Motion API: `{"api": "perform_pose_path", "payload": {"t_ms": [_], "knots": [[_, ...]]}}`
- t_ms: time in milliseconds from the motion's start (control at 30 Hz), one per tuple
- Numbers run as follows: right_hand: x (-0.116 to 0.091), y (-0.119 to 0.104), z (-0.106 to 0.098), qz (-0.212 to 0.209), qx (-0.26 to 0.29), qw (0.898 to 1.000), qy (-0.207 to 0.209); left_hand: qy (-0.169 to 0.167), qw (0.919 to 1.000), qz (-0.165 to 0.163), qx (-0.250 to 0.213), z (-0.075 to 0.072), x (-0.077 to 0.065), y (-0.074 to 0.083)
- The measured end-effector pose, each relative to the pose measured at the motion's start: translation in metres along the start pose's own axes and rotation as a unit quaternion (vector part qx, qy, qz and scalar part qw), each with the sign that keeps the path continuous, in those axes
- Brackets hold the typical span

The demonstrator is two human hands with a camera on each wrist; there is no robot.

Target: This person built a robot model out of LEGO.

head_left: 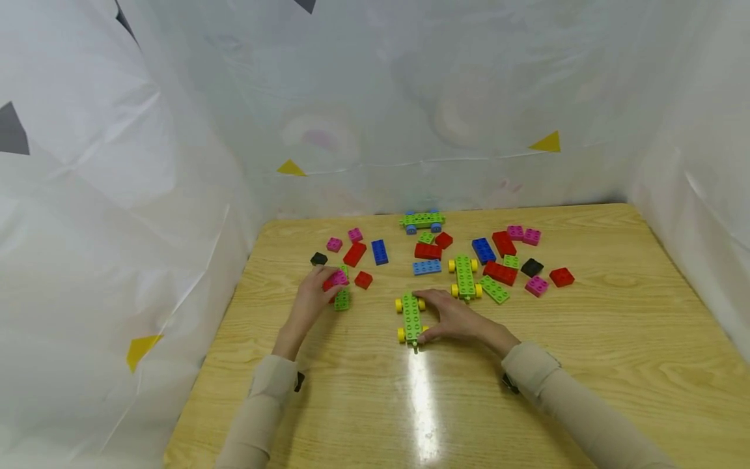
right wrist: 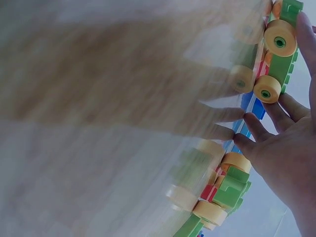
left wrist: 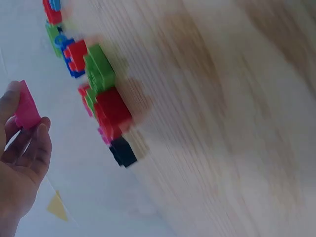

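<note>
Pinching a pink brick (head_left: 339, 278) between thumb and fingertips, the left hand (head_left: 308, 301) is at the left side of the table (head_left: 351, 404); the left wrist view shows the brick raised above its neighbours. Black brick (head_left: 319, 258) just beyond that hand, green brick (head_left: 342, 299) just on the near side of the pink one. Risk here: fingers could knock these, as they sit close; a tip-only pinch could also let the brick twist or slip. Small red brick (head_left: 363, 280) next, then blue brick (head_left: 379, 252) farther back. Near the middle, a green base with yellow wheels (head_left: 412, 318) stands lengthwise; right hand (head_left: 454, 317) spans it, spread fairly wide, thumb at the near end, fingertips at the far end. Base could roll or skew if the two ends get uneven pressure, wheels being the likely cause. Right of its fingers, a second yellow-wheeled base (head_left: 465, 277) stands near enough that a sideways swing of the knuckles could bump it. Lime plate (head_left: 495, 289) lies just beside that one.
</note>
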State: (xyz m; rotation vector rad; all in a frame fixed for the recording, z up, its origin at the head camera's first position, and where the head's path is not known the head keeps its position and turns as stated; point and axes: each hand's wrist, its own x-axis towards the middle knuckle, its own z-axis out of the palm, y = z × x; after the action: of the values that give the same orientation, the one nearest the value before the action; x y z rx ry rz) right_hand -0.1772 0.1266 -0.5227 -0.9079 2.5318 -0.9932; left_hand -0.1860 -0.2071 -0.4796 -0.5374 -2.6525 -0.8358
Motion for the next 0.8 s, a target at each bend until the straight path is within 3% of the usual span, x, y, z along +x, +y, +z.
{"api": "perform_pose_path", "payload": {"t_ms": [200, 433, 800], "knots": [[0.0, 0.002, 0.001, -0.001, 0.0, 1.0, 0.003, -0.015, 0.9983, 0.019, -0.053, 0.015, 0.0, 0.022], [0.0, 0.002, 0.001, 0.01, 0.0, 1.0, -0.002, -0.059, 0.9946, 0.004, -0.085, 0.034, -0.002, 0.045], [-0.001, 0.0, 0.0, 0.01, 0.005, 1.0, 0.001, -0.091, 0.9874, 0.007, -0.129, 0.058, -0.003, 0.069]]}}
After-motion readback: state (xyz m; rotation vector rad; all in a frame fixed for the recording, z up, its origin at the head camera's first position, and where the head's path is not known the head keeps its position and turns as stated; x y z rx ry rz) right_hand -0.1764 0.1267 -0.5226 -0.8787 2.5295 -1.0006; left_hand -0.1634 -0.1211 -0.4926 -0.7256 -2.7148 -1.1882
